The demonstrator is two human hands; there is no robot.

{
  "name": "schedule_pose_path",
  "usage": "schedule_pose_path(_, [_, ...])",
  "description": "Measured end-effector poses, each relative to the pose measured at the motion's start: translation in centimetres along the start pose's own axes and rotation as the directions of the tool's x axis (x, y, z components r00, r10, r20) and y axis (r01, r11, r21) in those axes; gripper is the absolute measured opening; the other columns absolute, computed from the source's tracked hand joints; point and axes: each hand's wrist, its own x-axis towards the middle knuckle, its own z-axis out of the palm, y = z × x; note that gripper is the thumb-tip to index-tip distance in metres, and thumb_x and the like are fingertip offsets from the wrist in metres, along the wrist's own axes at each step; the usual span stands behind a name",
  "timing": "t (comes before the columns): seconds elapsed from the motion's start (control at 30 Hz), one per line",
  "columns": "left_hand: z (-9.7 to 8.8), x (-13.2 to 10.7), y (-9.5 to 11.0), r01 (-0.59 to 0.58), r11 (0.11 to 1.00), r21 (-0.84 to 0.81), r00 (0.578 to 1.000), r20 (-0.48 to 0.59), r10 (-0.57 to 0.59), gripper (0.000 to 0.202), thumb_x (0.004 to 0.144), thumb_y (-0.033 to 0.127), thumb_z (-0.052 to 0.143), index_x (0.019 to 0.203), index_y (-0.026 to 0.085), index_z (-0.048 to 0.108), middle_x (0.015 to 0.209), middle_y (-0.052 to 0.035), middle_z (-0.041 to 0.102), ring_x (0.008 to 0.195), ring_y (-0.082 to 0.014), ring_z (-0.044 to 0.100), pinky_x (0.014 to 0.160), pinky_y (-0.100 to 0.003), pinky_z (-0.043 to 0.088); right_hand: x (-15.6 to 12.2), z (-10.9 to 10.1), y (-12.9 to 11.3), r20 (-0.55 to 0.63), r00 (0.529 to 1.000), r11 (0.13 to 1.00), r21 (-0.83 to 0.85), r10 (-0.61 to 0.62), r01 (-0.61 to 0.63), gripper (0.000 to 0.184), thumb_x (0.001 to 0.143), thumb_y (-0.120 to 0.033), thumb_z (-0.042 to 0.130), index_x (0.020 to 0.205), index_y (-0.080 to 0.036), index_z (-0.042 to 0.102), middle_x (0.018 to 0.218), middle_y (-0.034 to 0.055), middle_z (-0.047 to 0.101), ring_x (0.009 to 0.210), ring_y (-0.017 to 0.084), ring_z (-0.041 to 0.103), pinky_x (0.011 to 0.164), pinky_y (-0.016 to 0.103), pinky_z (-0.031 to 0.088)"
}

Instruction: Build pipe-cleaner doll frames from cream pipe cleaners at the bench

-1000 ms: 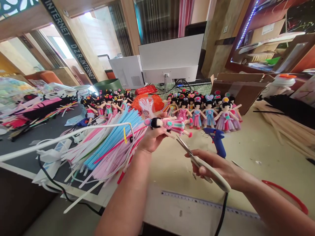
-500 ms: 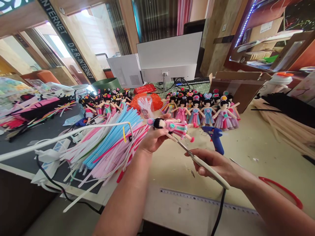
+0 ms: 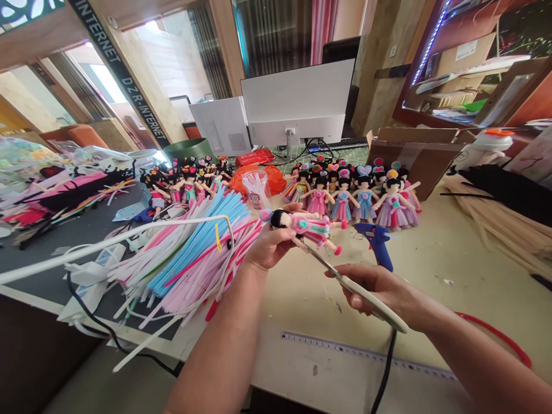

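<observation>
Camera on my head, looking forward and down along my two bare forearms [image 3: 222, 339]. Wide view: my bare left hand [image 3: 275, 244] and bare right hand [image 3: 379, 290] close, near mid-frame; across the flat cream tabletop [image 3: 431, 264], the white rectangular monitor back [image 3: 302, 103], farther off.

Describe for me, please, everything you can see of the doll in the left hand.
The doll lies sideways in the left hand, above the table, head leftward, feet rightward. It looks fuzzy, like chenille: black hair with a bluish ball, pale limbs, a pink top with a teal rosette, a skirt striped in pink and paler colours, and pinkish-red feet. The tips of the scissors are at its near arm; whether they touch is unclear.
</observation>
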Motion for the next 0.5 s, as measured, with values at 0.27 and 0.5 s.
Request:
schedule_pose_path(0.27, [0.11,0.00,-0.01,-0.018,1.000,0.004,1.000,-0.012,0.018,0.050,0.060,0.019,0.072,0.108,0.021,0.061,0.104,-0.0061,0.068,0.090,-0.0220,0.065,0.067,-0.028,0.047,-0.13,0.23,-0.51,-0.035,0.998,0.998,0.011,0.054,-0.054,0.060,0.069,-0.048,0.076,0.118,-0.016,0.062,0.068,-0.0022,0.050,0.056,0.008,0.043,0.049,0.021,0.037])
schedule_pose_path(0.5, [0.04,0.12,-0.12,-0.026,1.000,-0.010,0.999,-0.038,0.025,0.045,0.059,0.016,0.073,0.102,0.022,0.064,0.099,-0.0033,0.068,0.079,-0.0148,0.062,0.067,-0.026,0.048,-0.12,0.34,-0.51,-0.070,0.995,0.997,0.011,0.071,-0.070,0.064,0.066,-0.052,0.077,0.118,-0.018,0.062,0.069,-0.0023,0.051,0.056,0.008,0.044,0.050,0.021,0.039])
